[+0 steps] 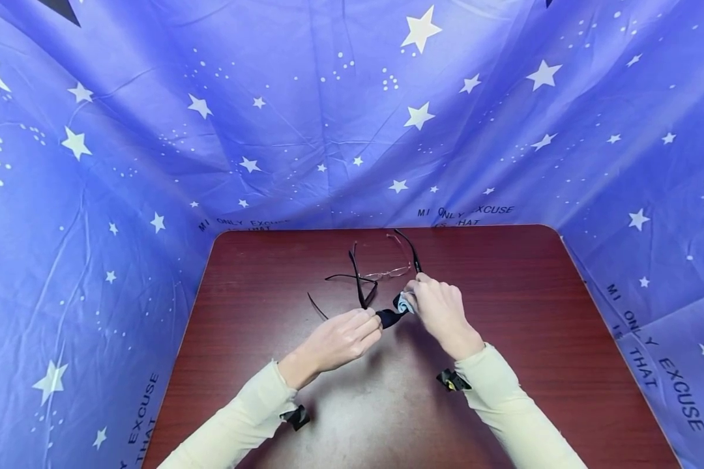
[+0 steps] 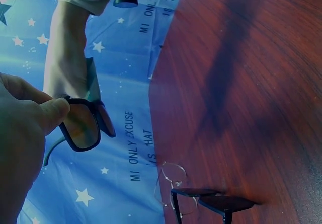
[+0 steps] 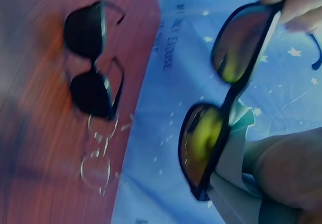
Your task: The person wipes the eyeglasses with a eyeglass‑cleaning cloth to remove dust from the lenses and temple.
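In the lower middle of the head view, the tinted sunglasses sit between the two hands, raised above the counter, their lenses largely covered. The right wrist view opens this up: both lenses face the camera, and a pale blue cloth lies against the far side of the lower one. The left wrist view gives the left hand's grip more plainly, thumb and finger closed on the corner of the frame, with the lens just right of the thumb.

The right hand's grip is also closed, fingers curled around the bunched cloth at the frame's other end; the left wrist view hides most of those fingers.

Dark sunglasses and wire-rimmed glasses rest on the counter, just beyond the hands in the head view and down the left of the right wrist view.
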Demonstrator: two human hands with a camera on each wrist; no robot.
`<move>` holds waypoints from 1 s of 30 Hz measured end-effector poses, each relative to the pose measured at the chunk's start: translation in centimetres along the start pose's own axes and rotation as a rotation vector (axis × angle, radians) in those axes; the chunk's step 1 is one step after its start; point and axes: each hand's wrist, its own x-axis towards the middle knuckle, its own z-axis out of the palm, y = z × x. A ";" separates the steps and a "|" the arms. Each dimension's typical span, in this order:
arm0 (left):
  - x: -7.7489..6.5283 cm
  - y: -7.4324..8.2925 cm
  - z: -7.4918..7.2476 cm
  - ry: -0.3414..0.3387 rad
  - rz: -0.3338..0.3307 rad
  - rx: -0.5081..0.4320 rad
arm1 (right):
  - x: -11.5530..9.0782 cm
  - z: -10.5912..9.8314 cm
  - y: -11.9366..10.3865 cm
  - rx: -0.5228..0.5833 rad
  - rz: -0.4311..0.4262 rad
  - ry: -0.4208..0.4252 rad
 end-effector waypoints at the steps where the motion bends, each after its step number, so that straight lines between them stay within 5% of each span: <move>1: 0.0 0.0 0.0 0.001 -0.001 -0.003 | 0.0 0.0 0.1 -0.024 0.001 0.009; 11: -0.1 0.0 0.3 -0.005 -0.005 -0.012 | -0.2 0.1 0.0 0.074 -0.027 -0.034; 21: -0.1 0.1 0.3 0.002 0.001 -0.012 | -0.2 0.1 0.6 -0.049 0.004 0.014; 30: -0.1 0.5 0.4 -0.072 -0.039 0.053 | -0.5 0.3 0.2 0.083 0.027 -0.093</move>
